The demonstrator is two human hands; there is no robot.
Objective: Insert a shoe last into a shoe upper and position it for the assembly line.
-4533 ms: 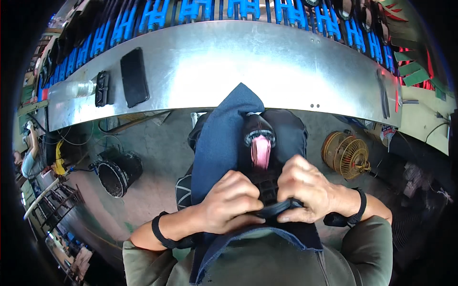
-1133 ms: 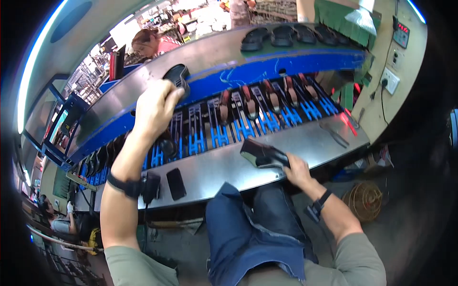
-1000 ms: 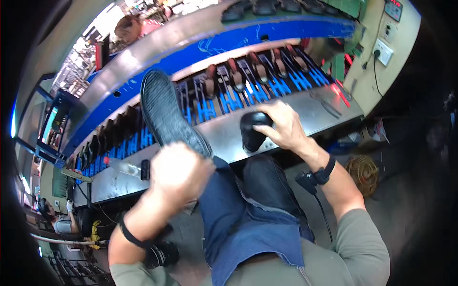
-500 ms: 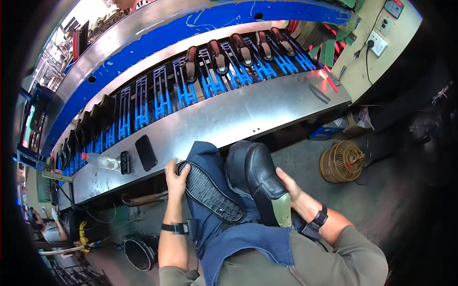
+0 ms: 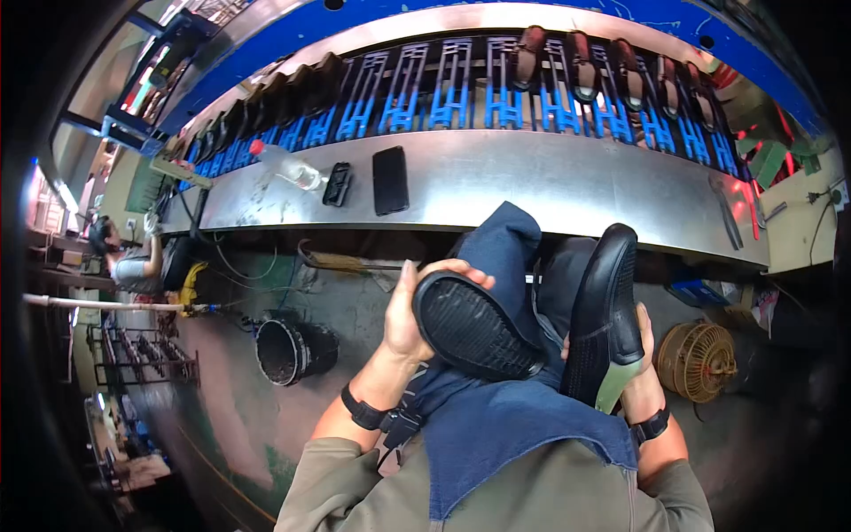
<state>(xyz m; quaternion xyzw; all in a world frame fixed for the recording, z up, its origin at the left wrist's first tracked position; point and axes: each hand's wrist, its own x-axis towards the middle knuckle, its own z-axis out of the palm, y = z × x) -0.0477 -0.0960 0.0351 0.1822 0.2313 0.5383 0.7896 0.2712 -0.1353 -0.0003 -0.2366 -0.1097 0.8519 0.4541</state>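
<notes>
Left hand [image 5: 417, 315] (mine) is curled about the edge of a black sole [image 5: 474, 328], which I hold tilted over my lap with its ribbed face toward my eyes. My right hand [image 5: 645, 341] grips a black shoe upper [image 5: 607, 288] from its right side, toe toward the bench; a pale green last [image 5: 613, 387] shows at its near end. Sole and upper are near each other but apart, above my blue apron [image 5: 505, 443]. I judge the step in hand to be presenting the two parts side by side, not yet joined; bringing them together would call for turning the ribbed face outward and matching toe to toe. Beyond my knees runs a metal bench [image 5: 532, 177], bearing a black phone [image 5: 390, 182] and a clear bottle [image 5: 292, 168] to the left, pliers [image 5: 727, 213] to the right. Farther off stand blue forked holders [image 5: 452, 111], some carrying reddish-brown shoes [image 5: 583, 66].
</notes>
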